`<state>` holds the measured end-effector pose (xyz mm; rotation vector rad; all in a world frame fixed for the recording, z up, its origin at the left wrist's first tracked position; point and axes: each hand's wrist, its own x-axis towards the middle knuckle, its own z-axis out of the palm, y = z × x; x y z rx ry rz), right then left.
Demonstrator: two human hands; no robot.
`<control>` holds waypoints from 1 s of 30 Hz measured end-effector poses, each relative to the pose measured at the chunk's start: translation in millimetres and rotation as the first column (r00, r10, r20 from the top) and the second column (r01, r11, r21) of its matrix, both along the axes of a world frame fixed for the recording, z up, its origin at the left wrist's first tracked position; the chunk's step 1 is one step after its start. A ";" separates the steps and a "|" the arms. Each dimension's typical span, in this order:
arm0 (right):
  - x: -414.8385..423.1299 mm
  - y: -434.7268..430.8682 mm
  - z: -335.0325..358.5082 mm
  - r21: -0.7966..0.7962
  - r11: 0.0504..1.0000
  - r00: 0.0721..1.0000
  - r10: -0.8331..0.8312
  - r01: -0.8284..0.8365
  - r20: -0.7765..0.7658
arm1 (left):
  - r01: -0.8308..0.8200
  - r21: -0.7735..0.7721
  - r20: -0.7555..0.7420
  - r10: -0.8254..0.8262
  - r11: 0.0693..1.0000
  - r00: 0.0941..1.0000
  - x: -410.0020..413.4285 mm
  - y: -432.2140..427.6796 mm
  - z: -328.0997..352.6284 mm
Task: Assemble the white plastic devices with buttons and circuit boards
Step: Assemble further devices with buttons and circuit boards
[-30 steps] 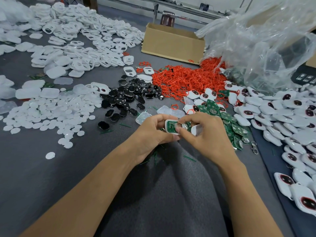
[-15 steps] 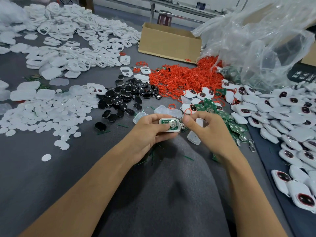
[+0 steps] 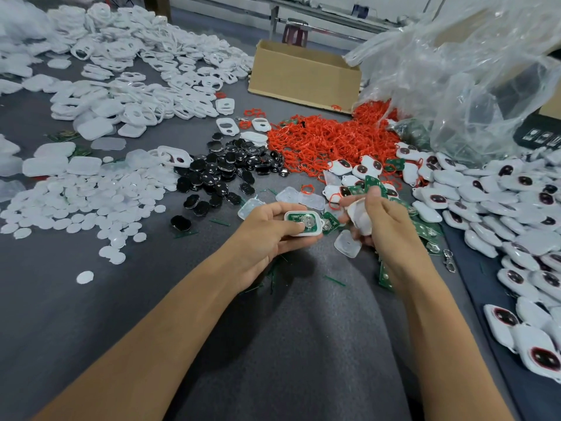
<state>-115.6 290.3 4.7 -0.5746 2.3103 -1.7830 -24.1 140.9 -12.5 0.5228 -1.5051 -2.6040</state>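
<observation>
both hands worked just above the grey cloth (image 3: 91,314). left hand (image 3: 264,238) gripped a white shell (image 3: 305,234) with thumb and curled fingers, open side up, a green circuit board (image 3: 296,217) seated inside it. right hand (image 3: 391,235), just beside the shell and not touching it, held a white cover (image 3: 359,218) in its curled fingers. loose boards (image 3: 329,222) lay between the hands and off to the right. behind the hands sat a heap of black buttons (image 3: 230,171), with red rings (image 3: 328,144) to its right and white discs (image 3: 85,202) spread out to the left. finished devices (image 3: 501,208) were piled along the right side. a cardboard box (image 3: 303,77) and a clear plastic bag (image 3: 470,71) stood at the back.
</observation>
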 end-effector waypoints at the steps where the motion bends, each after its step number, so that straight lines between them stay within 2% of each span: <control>1: 0.1 -0.3 -0.2 0.004 1.000 1.000 0.017 -0.017 -0.008 | 0.005 -0.009 -0.004 -0.005 1.000 1.000 0.1 0.0 -0.7; 4: 2.9 -3.6 -0.4 0.038 0.993 0.991 0.117 -0.115 -0.061 | 0.028 -0.111 -0.026 -0.031 0.993 0.999 1.3 1.0 -3.5; 7: 7.6 -5.6 1.7 0.145 0.971 0.956 0.219 -0.192 -0.196 | 0.040 -0.151 -0.047 -0.048 0.988 0.998 2.2 1.5 -4.8; 10: 16.0 -10.0 1.7 0.289 0.932 0.859 0.325 -0.220 -0.395 | 0.051 -0.150 -0.066 -0.061 0.987 0.996 1.6 1.8 -6.1; 13: 23.8 -16.6 -2.6 0.402 0.886 0.763 0.422 -0.232 -0.489 | 0.074 -0.181 -0.078 -0.089 0.981 0.993 1.7 1.5 -6.4; 17: 24.4 -18.6 -4.8 0.472 0.857 0.739 0.453 -0.207 -0.498 | 0.098 -0.215 -0.079 -0.117 0.972 0.990 2.9 1.4 -4.8; 21: 23.1 -17.7 -5.1 0.509 0.839 0.722 0.472 -0.193 -0.505 | 0.112 -0.145 -0.080 -0.125 0.983 0.989 2.6 1.2 -4.1; 30: 20.4 -15.7 -4.7 0.422 0.883 0.796 0.403 -0.208 -0.451 | 0.161 -0.056 -0.061 -0.165 0.985 0.984 2.4 -0.4 -0.2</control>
